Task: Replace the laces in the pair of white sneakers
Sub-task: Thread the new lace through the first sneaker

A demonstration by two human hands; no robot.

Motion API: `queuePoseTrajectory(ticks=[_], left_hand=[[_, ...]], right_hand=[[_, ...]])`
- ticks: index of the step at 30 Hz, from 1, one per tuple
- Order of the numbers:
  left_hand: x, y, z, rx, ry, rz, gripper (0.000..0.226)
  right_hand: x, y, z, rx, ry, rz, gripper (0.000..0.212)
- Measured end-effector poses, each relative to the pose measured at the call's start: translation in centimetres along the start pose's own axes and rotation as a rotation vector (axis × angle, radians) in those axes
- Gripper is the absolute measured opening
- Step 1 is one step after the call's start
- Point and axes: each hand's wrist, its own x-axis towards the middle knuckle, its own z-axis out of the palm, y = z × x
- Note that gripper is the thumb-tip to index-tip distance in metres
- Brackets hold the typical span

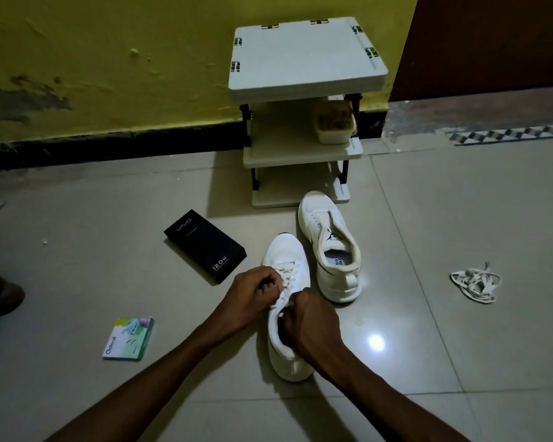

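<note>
White lace, soft and limp, is best pinched near its tips; left hand and right hand both curl their fingers around it over the near sneaker on the floor. A green packet, black box and loose lace pile lie apart, obstructing nothing. Beyond stands the unlaced second sneaker, then a shoe rack.

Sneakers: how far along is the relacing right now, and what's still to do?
Done: a heap of loose laces lies on the floor to the right, and the near sneaker shows a lace crossing its eyelets. In hand: the left hand and right hand both pinch that lace near the shoe's top. Left: the far sneaker looks unlaced, its tongue bare.
</note>
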Motion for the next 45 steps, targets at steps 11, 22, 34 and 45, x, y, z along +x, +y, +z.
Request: queuePoseTrajectory(ticks=[11, 22, 34, 45], left_hand=[[0.5, 0.1, -1.0, -0.207, -0.115, -0.160, 0.010], [-0.3, 0.2, 0.4, -0.119, 0.199, -0.178, 0.009], [0.7, 0.5, 0.5, -0.220, 0.162, -0.276, 0.030], [-0.6, 0.5, 0.2, 0.101, 0.047, -0.005, 0.011]], right_hand=[[-0.1, -0.2, -0.3, -0.101, -0.010, -0.011, 0.015], [-0.1, -0.2, -0.2, -0.077, 0.013, -0.009, 0.015], [0.0, -0.4, -0.4, -0.130, 0.152, -0.088, 0.021], [-0.3, 1.2, 0.4, 0.138, 0.139, -0.051, 0.015]])
